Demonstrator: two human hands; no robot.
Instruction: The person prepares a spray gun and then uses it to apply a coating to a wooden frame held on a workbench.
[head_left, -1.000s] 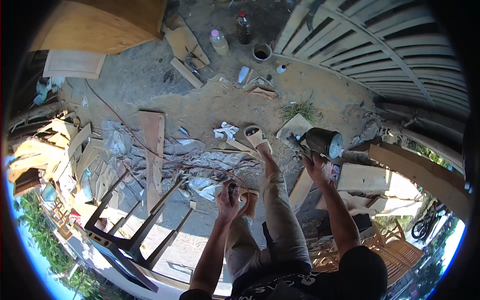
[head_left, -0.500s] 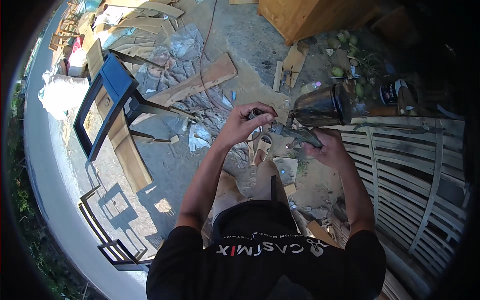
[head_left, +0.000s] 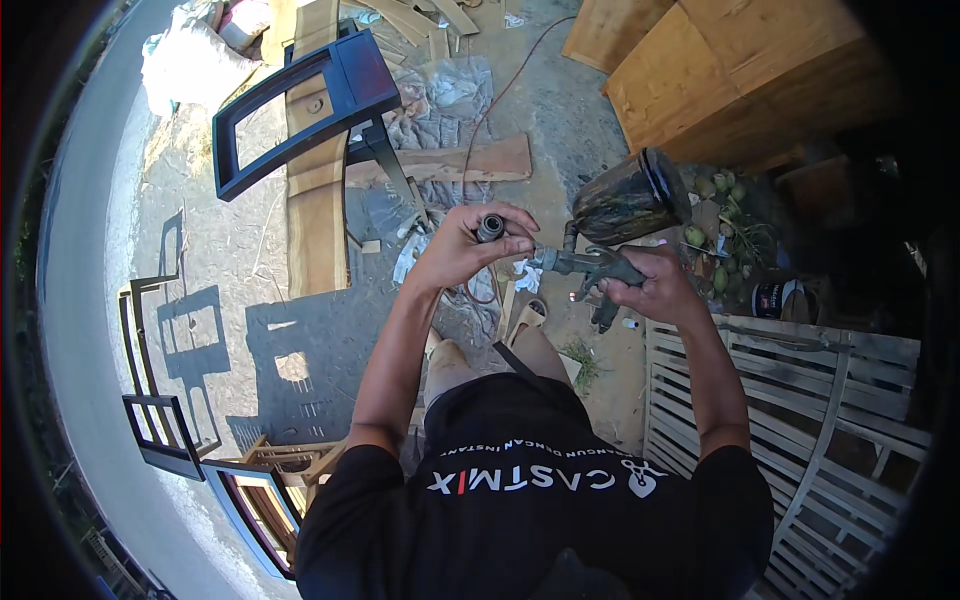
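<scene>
A paint spray gun (head_left: 590, 262) is gripped by my right hand (head_left: 665, 288), its fingers wrapped round the gun's body. Its dark, paint-streaked cup (head_left: 622, 203) sticks out on the far side, tilted over sideways. My left hand (head_left: 452, 248) is closed round a dark cylindrical hose coupler (head_left: 490, 228), whose round open end faces up. The left thumb and fingertips reach close to the gun's front end; whether they touch it I cannot tell. A thin hose (head_left: 478, 296) hangs below the left hand.
A dark blue chair frame (head_left: 362, 85) stands across a wooden plank (head_left: 318, 235) at the far left. Wooden cabinets (head_left: 720, 85) are at the far right, beside green fruits (head_left: 722, 190). A slatted panel (head_left: 790, 420) lies on the right. More frames (head_left: 165, 435) stand near left.
My view has shifted, so the chair frame and plank sit further right. The coupler's end has turned upward. The spray gun has tilted, showing more of its handle. Both hands keep their grips.
</scene>
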